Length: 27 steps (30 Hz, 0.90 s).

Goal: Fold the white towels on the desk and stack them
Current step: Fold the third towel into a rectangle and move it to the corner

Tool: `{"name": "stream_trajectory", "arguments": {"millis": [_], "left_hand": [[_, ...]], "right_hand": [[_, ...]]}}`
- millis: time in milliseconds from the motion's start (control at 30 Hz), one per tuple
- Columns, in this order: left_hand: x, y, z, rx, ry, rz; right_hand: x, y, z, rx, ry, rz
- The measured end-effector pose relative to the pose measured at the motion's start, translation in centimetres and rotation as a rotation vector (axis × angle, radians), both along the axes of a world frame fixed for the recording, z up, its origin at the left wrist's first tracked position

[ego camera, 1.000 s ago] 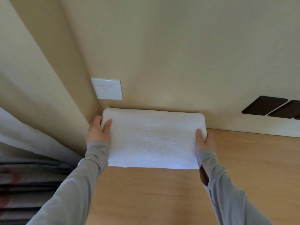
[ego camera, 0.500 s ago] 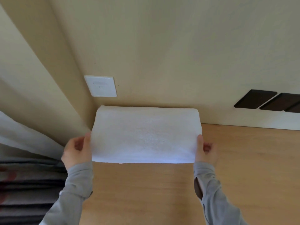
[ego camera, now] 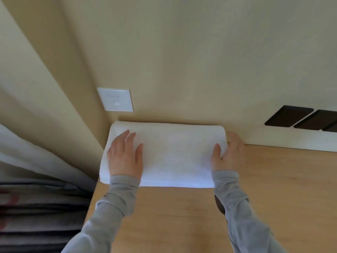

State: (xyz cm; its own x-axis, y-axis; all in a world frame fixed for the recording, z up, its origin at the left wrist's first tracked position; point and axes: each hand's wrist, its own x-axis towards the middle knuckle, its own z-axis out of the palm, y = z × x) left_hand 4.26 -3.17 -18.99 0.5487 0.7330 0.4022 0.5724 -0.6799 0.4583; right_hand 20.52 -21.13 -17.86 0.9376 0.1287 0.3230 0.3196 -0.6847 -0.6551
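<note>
Softness suggests lifting the folded white towel (ego camera: 175,154) by both ends; left hand (ego camera: 125,155) presses flat, right hand (ego camera: 228,155) clasps its end.

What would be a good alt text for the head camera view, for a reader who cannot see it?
A person's left hand lies flat on a folded white towel on a wooden desk against a beige wall, while the right hand grips its right end.

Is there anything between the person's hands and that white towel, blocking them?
Nothing visible. The left hand lies flat on top of the white towel, and the right hand grips its right end, thumb on top.
</note>
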Motion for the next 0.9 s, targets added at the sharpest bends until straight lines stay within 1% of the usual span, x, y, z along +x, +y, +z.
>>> {"name": "stream_trajectory", "arguments": {"millis": [33, 67, 100, 133, 167, 200, 233, 300, 367, 467, 567, 633, 667, 700, 767, 833, 900], "left_hand": [[1.7, -1.3, 0.5, 0.020, 0.105, -0.141], [3.5, -2.5, 0.7, 0.008, 0.230, -0.244], [5.1, -3.3, 0.5, -0.006, 0.351, -0.304], [6.3, -3.6, 0.1, -0.016, 0.452, -0.328], [6.9, -3.2, -0.5, -0.012, 0.528, -0.337], [6.9, -2.3, -1.0, -0.001, 0.568, -0.335], [6.4, -1.0, -1.4, 0.003, 0.580, -0.322], [4.5, 2.2, -2.1, -0.013, 0.579, -0.277], [2.8, 4.5, -2.7, -0.043, 0.579, -0.236], [2.8, 5.3, -2.8, -0.088, 0.582, -0.255], [3.5, 5.2, -2.2, -0.099, 0.604, -0.239], [3.5, 4.5, -1.5, -0.071, 0.583, -0.225], [3.5, 3.5, -1.1, -0.045, 0.558, -0.236], [3.8, 2.1, -0.8, -0.016, 0.525, -0.264], [4.5, -1.0, -0.7, 0.041, 0.499, -0.345], [4.6, -2.8, -1.2, 0.064, 0.544, -0.389], [3.4, -2.0, -1.8, 0.058, 0.564, -0.371]], "right_hand": [[-0.2, 1.7, 0.6, -0.130, -0.073, 0.194], [-0.6, 3.6, 1.0, -0.281, -0.057, 0.381], [-0.9, 5.0, 0.9, -0.448, -0.001, 0.519], [-0.7, 5.8, 0.2, -0.618, 0.039, 0.595], [-0.2, 5.8, -0.7, -0.750, 0.056, 0.621], [0.6, 5.1, -1.4, -0.821, 0.066, 0.603], [1.4, 3.8, -1.8, -0.849, 0.068, 0.562], [2.9, 0.9, -2.6, -0.815, 0.055, 0.484], [3.6, -0.6, -3.1, -0.770, 0.063, 0.473], [4.1, -0.2, -3.5, -0.785, 0.080, 0.495], [4.5, 0.1, -2.8, -0.812, 0.111, 0.489], [3.9, 0.5, -2.1, -0.831, 0.071, 0.434], [3.2, 1.0, -1.8, -0.806, 0.024, 0.419], [2.2, 1.6, -1.6, -0.757, -0.022, 0.436], [-0.1, 3.1, -1.6, -0.698, -0.064, 0.541], [-1.6, 3.5, -2.2, -0.733, -0.068, 0.602], [-1.5, 2.2, -2.6, -0.769, -0.075, 0.585]]}}
